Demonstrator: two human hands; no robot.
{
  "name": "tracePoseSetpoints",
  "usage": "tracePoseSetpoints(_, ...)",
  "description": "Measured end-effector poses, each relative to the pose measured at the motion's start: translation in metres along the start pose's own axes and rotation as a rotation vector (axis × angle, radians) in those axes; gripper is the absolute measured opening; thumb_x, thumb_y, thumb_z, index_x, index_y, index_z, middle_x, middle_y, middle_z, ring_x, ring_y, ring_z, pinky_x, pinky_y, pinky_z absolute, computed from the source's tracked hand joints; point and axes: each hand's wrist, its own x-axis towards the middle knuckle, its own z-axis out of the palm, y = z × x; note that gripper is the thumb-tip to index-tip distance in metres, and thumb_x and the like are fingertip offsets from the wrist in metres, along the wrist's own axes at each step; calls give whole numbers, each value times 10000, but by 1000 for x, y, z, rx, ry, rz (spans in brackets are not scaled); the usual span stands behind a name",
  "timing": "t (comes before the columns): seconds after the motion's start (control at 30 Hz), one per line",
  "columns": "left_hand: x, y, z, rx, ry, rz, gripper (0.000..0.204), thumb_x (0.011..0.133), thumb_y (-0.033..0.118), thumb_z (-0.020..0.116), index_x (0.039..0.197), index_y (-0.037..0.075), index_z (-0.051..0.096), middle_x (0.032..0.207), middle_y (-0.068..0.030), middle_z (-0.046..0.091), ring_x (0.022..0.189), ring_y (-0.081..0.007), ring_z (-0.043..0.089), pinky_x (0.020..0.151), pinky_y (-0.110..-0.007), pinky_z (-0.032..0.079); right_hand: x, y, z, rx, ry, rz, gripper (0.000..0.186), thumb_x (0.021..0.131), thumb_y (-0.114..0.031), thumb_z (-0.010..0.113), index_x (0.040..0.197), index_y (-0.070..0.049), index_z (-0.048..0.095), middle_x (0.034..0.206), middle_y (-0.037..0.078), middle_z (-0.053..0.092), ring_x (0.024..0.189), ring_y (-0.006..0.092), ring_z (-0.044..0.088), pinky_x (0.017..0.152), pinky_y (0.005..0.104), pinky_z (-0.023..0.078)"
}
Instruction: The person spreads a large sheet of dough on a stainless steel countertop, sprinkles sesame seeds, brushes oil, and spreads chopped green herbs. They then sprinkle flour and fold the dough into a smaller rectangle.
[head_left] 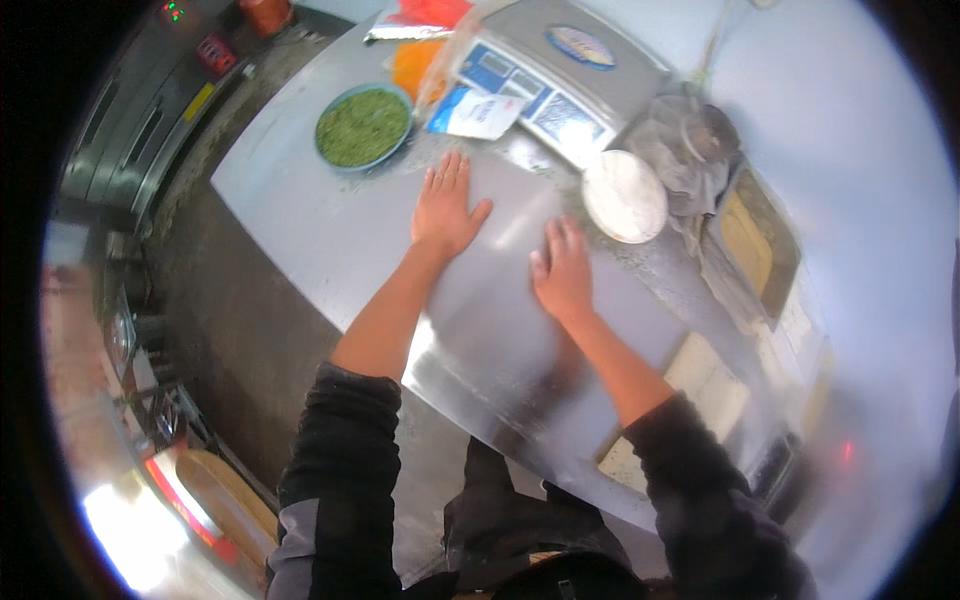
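My left hand lies palm down on the metal tabletop, its fingers stretched out and the thumb apart. Just beyond its fingertips stands a blue-rimmed bowl filled with chopped green herbs or a similar green filling. My right hand rests on the same surface, fingers forward and slightly bent, the thumb held apart. Nothing shows in either hand. Nearest to the right hand is a round white lid or plate, up and to its right.
Behind the hands are a scale, a blue and white packet and an orange bag. A grey cloth and metal tin stand along the right wall. A pale board lies by my right forearm.
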Motion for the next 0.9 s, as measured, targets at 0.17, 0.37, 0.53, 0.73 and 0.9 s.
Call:
tracePoseSetpoints(0.17, 0, 62, 30, -200, 175, 1, 766, 1025, 334, 670, 1658, -4, 402, 1753, -208, 371, 1651, -376, 283, 1378, -518, 172, -46, 27, -28, -104, 134, 341, 597, 993, -210, 715, 1528, 17, 577, 1624, 283, 477, 1561, 453, 400, 1278, 595, 328)
tracePoseSetpoints(0.37, -6, 87, 48, -650, 335, -11, 593, 978, 157, 667, 1540, 3, 556, 1682, -220, 481, 1574, -433, 415, 1350, -588, 209, -18, 6, -4, -89, 123, 562, 822, 926, -190, 762, 1609, 109, 415, 1672, 301, 433, 1605, 451, 340, 1330, 570, 251)
tracePoseSetpoints(0.53, -21, 62, 27, -667, 391, -121, 463, 962, 90, 634, 1419, 31, 675, 1641, -200, 542, 1533, -456, 463, 1336, -568, 247, -16, -44, 25, 7, 147, 162, 683, 957, -89, 703, 1597, 28, 493, 1604, 286, 513, 1538, 450, 448, 1294, 533, 344)
tracePoseSetpoints(0.73, -51, 101, 9, -545, 230, -145, 369, 950, 99, 677, 1308, 34, 739, 1505, -198, 652, 1400, -391, 588, 1193, -475, 470, -52, 27, -39, 120, 409, 285, 342, 904, 66, 686, 1208, -61, 779, 1331, 243, 683, 1219, 430, 681, 1011, 477, 587)
tracePoseSetpoints(0.9, -43, 147, 17, -840, 57, -295, 401, 968, 99, 668, 1362, 39, 713, 1326, -163, 739, 1160, -329, 722, 974, -403, 594, -8, 71, -96, 53, 463, 298, 335, 894, 30, 732, 1208, -85, 766, 1363, 198, 647, 1230, 392, 667, 1026, 480, 565)
